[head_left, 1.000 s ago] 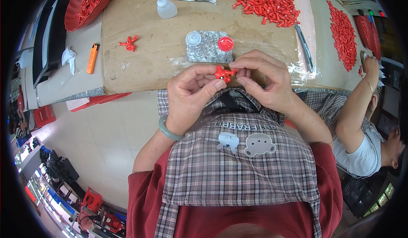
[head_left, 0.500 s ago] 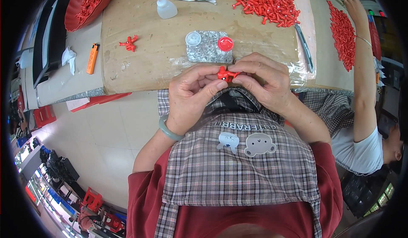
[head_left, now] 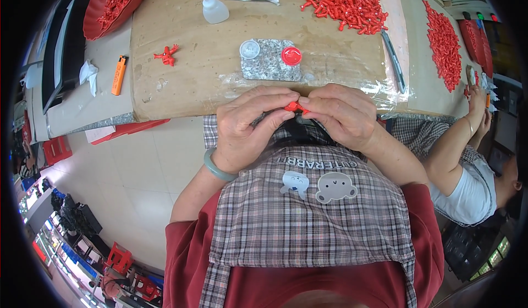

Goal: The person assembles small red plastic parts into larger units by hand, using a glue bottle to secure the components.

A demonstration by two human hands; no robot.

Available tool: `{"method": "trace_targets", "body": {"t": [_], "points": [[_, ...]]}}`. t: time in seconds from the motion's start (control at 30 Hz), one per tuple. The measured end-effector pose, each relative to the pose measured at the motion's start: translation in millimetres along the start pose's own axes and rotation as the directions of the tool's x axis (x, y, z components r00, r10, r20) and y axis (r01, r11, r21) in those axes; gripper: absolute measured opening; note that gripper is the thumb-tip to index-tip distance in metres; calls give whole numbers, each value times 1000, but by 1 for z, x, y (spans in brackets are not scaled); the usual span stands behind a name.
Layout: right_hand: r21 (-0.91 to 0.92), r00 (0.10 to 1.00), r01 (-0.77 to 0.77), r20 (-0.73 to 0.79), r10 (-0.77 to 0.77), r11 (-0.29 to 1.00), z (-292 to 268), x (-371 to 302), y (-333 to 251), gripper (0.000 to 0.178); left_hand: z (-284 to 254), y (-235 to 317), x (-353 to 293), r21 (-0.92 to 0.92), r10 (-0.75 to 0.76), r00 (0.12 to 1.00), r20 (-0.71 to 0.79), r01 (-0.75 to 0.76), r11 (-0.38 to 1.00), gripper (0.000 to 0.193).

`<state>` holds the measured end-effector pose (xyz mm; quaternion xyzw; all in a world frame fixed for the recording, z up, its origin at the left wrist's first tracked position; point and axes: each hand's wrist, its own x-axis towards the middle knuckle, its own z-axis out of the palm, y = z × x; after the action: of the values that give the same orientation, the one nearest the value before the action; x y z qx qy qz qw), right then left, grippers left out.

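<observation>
Between my two hands, just off the table's front edge, is a small red figurine (head_left: pixel 297 107), mostly covered by my fingers. My left hand (head_left: pixel 250 120), with a pale green bangle at its wrist, pinches it from one side. From the other side my right hand (head_left: pixel 346 114) grips it with thumb and fingertips. Beyond my hands lies a speckled grey stone slab (head_left: pixel 268 68). It carries a small clear cup (head_left: pixel 249 50) and a small round dish of red paint (head_left: pixel 291 56). Another red figurine (head_left: pixel 166 55) with raised arms lies apart on the left.
A red pile of small pieces (head_left: pixel 346 5) lies at the far right, near a grey utility knife (head_left: pixel 393 60). At left are an orange lighter (head_left: pixel 119 75) and a red bowl (head_left: pixel 144 0). A white squeeze bottle (head_left: pixel 215 12) stands behind. A co-worker (head_left: pixel 459 167) sits at right.
My fingers have closed further over the figurine, which has turned and shows less. The co-worker's arm has come back from the far side, down toward the table's near right.
</observation>
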<state>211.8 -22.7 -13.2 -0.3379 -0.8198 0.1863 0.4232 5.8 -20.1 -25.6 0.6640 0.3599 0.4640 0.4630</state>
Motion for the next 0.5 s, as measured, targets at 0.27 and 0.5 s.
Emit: {"method": "trace_targets", "body": {"t": [0.27,0.5], "points": [[68,997,-82,20,81,994,1,-5,-2,20,0,0,-1,98,61,998,24,-63,993,19],[91,994,-109,12,108,990,3,-7,-3,17,2,-2,-2,109,74,997,12,-75,991,19]]}}
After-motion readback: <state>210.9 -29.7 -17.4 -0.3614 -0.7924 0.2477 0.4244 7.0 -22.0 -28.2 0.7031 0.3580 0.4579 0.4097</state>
